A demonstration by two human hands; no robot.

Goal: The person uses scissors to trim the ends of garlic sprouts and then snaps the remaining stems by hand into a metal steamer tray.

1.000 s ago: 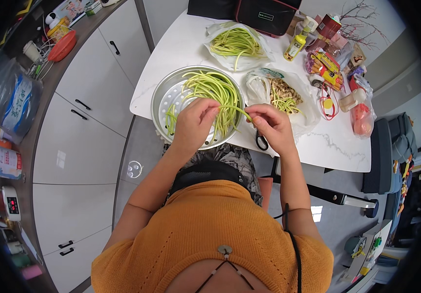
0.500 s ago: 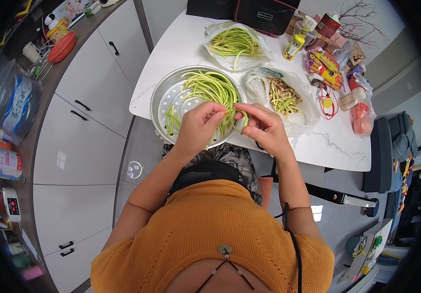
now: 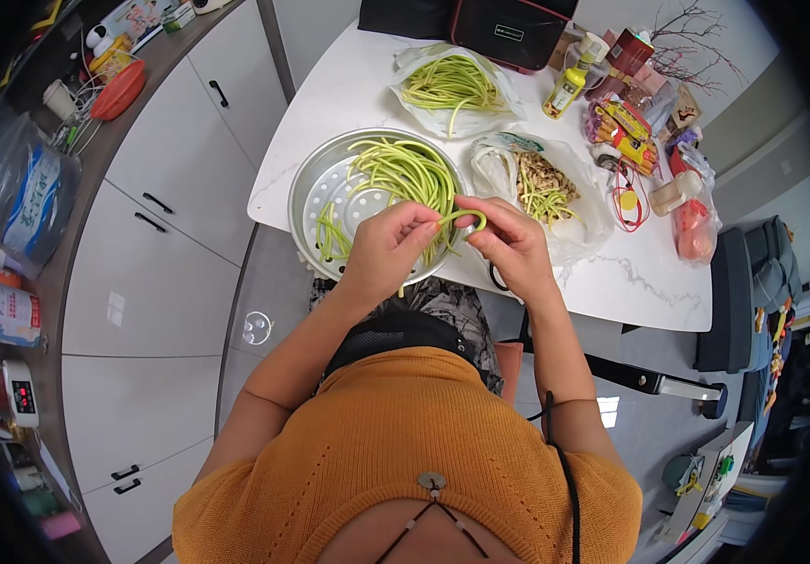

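Observation:
Over the near edge of a round metal pan with a perforated insert (image 3: 309, 184), both hands pinch one green garlic scape (image 3: 482, 219). My left hand (image 3: 386, 246) grips one end between thumb and fingertips. My right hand (image 3: 515, 244) holds the part beside it, where the stem curves round. A heap of long garlic scapes (image 3: 411, 169) fills the pan's right side. Short cut pieces (image 3: 331, 239) lie at its left. Beyond the pan, more long scapes rest on an open plastic bag (image 3: 508, 105). To its right, another plastic bag (image 3: 585, 233) holds brownish and green scraps (image 3: 546, 185).
The white marbled table (image 3: 659, 296) carries a yellow bottle (image 3: 566, 86), packaged food (image 3: 623, 132), a red cord (image 3: 644, 211) and a black case (image 3: 510, 33) toward the back and right. White cabinets (image 3: 156, 282) stand on the left, with a cluttered counter above.
The garlic scape between my hands now bends into a clearer curve by my right fingers. Both hands have shifted only slightly.

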